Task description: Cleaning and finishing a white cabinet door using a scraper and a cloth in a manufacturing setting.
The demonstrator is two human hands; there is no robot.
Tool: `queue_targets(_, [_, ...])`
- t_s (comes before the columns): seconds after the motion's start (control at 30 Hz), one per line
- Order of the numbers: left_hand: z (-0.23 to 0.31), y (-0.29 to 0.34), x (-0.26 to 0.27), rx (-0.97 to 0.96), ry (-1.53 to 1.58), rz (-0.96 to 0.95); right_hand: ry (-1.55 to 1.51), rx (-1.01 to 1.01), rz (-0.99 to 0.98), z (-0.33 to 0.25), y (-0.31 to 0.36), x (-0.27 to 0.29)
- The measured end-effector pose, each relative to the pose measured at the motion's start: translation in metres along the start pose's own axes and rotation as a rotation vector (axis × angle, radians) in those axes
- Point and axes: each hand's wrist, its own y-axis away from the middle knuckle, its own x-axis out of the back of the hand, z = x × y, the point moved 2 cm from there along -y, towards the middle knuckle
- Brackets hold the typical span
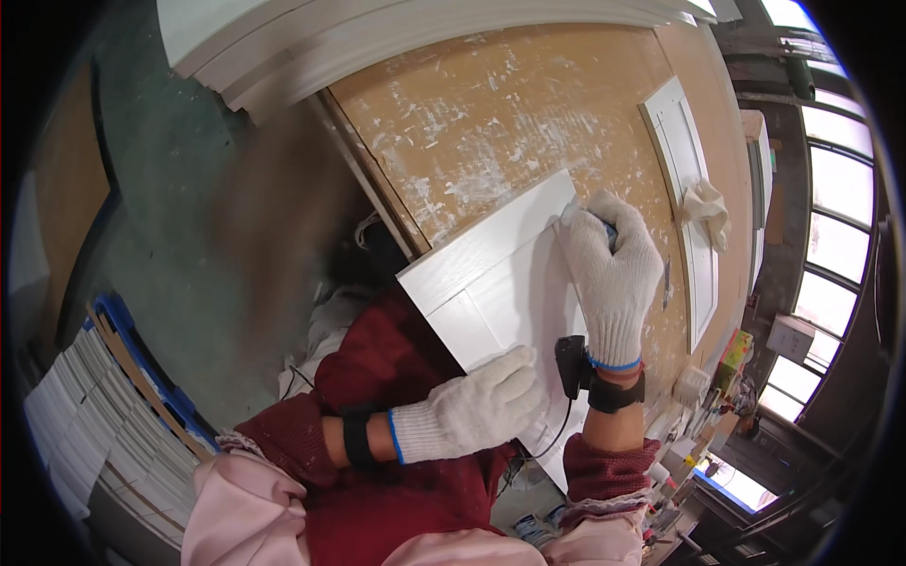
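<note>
A white framed panel, like a cabinet door [477, 292], lies slanted across the near edge of the worktable. My right hand [613, 255], in a white knitted glove, is closed over its far right edge. A blue handle shows in that fist, and a thin greyish blade [570, 209] sticks out against the panel, so it looks like a small putty knife. My left hand [486, 401], gloved too, lies on the near part of the panel with its fingers stretched out and together. It holds nothing that I can see.
The brown worktable [472, 123] is smeared with white. Another white framed panel [672, 132] lies on the right, with a cream cloth or glove [706, 213] on it. White boards [311, 42] are stacked at the far side, more panels [104, 424] at lower left. A brown blur [283, 198] hangs left.
</note>
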Motion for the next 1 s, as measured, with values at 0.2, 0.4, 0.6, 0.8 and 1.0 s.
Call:
queue_targets(0.2, [0.002, 0.000, 0.000, 0.015, -0.034, -0.009, 0.008, 0.021, -0.015, 0.000, 0.007, -0.003])
queue_targets(0.4, [0.002, 0.004, -0.003, 0.009, -0.052, -0.036, 0.035, 0.100, -0.023, -0.004, 0.010, -0.004])
queue_targets(0.6, [0.002, 0.003, 0.003, 0.012, -0.076, -0.053, -0.060, -0.056, -0.119, -0.003, 0.014, -0.002])
queue_targets(0.8, [0.002, 0.003, 0.006, -0.016, -0.096, -0.115, -0.147, -0.120, -0.114, -0.005, 0.021, 0.004])
queue_targets(1.0, [0.006, 0.010, -0.004, 0.020, -0.094, -0.108, -0.138, 0.056, -0.444, -0.029, 0.042, 0.009])
